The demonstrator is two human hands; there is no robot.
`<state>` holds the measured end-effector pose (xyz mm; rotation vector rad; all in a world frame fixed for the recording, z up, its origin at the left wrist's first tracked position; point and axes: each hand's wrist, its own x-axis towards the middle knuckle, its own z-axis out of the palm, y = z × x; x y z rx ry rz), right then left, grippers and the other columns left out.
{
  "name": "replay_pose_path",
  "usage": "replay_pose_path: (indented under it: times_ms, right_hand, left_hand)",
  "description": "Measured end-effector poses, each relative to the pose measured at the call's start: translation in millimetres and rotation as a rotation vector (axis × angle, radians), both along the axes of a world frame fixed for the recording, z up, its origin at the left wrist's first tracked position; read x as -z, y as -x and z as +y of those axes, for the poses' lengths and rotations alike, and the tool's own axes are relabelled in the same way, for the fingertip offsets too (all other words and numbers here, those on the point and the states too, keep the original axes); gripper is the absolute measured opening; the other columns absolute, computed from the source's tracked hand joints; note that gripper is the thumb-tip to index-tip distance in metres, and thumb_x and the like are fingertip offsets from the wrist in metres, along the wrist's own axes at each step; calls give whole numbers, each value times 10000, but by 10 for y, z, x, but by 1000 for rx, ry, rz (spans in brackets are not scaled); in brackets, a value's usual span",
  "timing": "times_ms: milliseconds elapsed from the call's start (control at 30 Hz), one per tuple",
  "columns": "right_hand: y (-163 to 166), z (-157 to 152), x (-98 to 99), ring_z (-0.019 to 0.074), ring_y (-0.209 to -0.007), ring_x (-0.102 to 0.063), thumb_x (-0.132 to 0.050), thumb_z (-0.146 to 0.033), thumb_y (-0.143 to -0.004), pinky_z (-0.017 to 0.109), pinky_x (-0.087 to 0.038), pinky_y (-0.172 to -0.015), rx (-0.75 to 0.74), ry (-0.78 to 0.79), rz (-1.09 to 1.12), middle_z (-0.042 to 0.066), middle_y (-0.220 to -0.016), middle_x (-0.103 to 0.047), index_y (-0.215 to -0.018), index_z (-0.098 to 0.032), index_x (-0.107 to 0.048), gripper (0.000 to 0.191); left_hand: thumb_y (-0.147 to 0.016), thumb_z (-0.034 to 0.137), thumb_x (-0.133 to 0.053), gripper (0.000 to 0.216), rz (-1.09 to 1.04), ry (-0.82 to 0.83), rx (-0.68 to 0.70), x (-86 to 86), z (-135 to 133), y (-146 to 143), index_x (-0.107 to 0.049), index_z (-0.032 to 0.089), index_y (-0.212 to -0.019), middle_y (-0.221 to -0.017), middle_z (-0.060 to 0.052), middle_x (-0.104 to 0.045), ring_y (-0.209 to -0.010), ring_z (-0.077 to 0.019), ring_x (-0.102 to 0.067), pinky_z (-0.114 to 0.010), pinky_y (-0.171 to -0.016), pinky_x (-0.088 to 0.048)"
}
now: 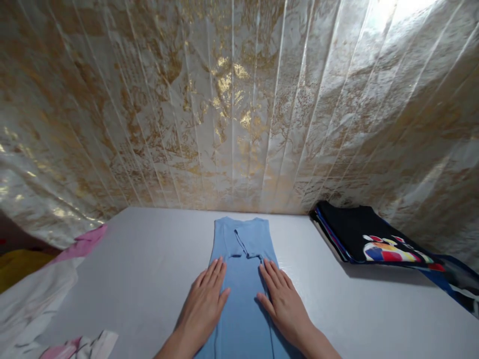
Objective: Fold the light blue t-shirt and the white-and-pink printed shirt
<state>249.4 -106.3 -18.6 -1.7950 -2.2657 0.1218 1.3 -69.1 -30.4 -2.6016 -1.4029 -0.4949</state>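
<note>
A light blue garment (245, 294), looking like a shirt folded lengthwise into a narrow strip, lies flat on the white table (149, 269). Its neckline end points away from me, and dark thin lines mark its upper part. My left hand (207, 294) rests palm down on the left edge of the cloth, fingers stretched out. Over the right edge lies my right hand (282, 299), also flat with its fingers extended. Neither hand grips the fabric. The near end of the garment runs out of view at the bottom.
A stack of folded clothes, a black shirt (348, 224) with a colourful print on top, sits at the table's right back. White and pink clothes (48, 294) lie loosely at the left, beside a mustard cloth (22, 264). A gold-patterned curtain (232, 109) hangs behind the table.
</note>
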Motion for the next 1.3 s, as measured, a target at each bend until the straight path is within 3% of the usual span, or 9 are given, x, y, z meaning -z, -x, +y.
replay_pose_path:
  times_ms: [233, 433, 700, 833, 900, 967, 1100, 1200, 1300]
  right_hand:
    - [-44, -123, 28, 215, -1440, -215, -387, -388, -989, 487, -277, -1143, -14, -118, 45, 82, -1554, -277, -1530, -213, -169, 609]
    - [43, -284, 30, 240, -1433, -242, -409, -426, -981, 466, -339, -1107, -103, -163, -20, 92, -1564, -253, -1542, -215, -91, 679]
    - [96, -245, 30, 279, -1427, -253, -444, -428, -963, 489, -368, -1071, -66, -177, -41, 108, -1561, -265, -1532, -195, -156, 680]
    - [74, -275, -106, 296, -1400, -306, -469, -356, -957, 505, -391, -1049, -49, -227, 40, 145, -1535, -316, -1493, -171, -265, 602]
    - [115, -305, -235, 278, -1386, -333, -470, -265, -953, 468, -409, -1043, -140, -269, 119, 150, -1504, -369, -1449, -165, -340, 523]
    - [223, -355, -357, 237, -1350, -387, -462, -168, -938, 395, -431, -1032, -333, -270, 209, 131, -1431, -472, -1381, -176, -429, 444]
    - [564, -495, -435, 192, -1208, -505, -454, -98, -914, 307, -450, -996, -694, -85, 321, 74, -1247, -626, -1215, -200, -563, 336]
    - [745, -580, -391, 198, -1056, -559, -453, -73, -890, 314, -476, -916, -685, 83, 317, 61, -1200, -642, -1166, -208, -604, 342]
    - [790, -616, -397, 186, -943, -569, -469, -57, -864, 309, -474, -849, -655, 153, 329, 51, -1137, -654, -1126, -219, -637, 351]
  left_hand:
    - [-1012, 297, -305, 511, -77, -5, 17, -31, 23, 205, -245, 177, -1505, -1510, -75, -375, -1393, -196, -340, -388, -1087, -349]
    - [-1009, 310, -320, 506, -39, 65, 19, -115, -9, 228, -274, 178, -1495, -1530, -70, -338, -1409, -205, -305, -393, -1079, -357]
    - [-1013, 327, -367, 504, -44, 173, 40, -239, -62, 208, -261, 240, -1498, -1556, -27, -285, -1437, -196, -232, -404, -1104, -316]
    - [-1016, 280, -355, 477, -42, 215, 80, -300, -78, 201, -289, 249, -1488, -1560, -14, -273, -1446, -195, -199, -405, -1104, -306]
    - [-1013, 265, -362, 477, -35, 223, 102, -312, -80, 188, -296, 247, -1485, -1552, -15, -293, -1442, -193, -211, -402, -1105, -299]
    - [-1010, 269, -369, 478, -26, 220, 112, -315, -71, 170, -301, 243, -1482, -1544, -21, -314, -1436, -194, -231, -401, -1102, -296]
    - [-1015, 299, -348, 468, -17, 195, 100, -305, -37, 138, -314, 228, -1477, -1540, -37, -322, -1434, -198, -237, -397, -1099, -286]
    - [-1019, 320, -328, 467, -2, 185, 79, -290, -21, 125, -320, 207, -1473, -1545, -44, -308, -1437, -196, -230, -399, -1104, -273]
    - [-1019, 337, -317, 469, 15, 183, 53, -289, -20, 114, -345, 178, -1460, -1541, -63, -312, -1433, -203, -242, -399, -1104, -272]
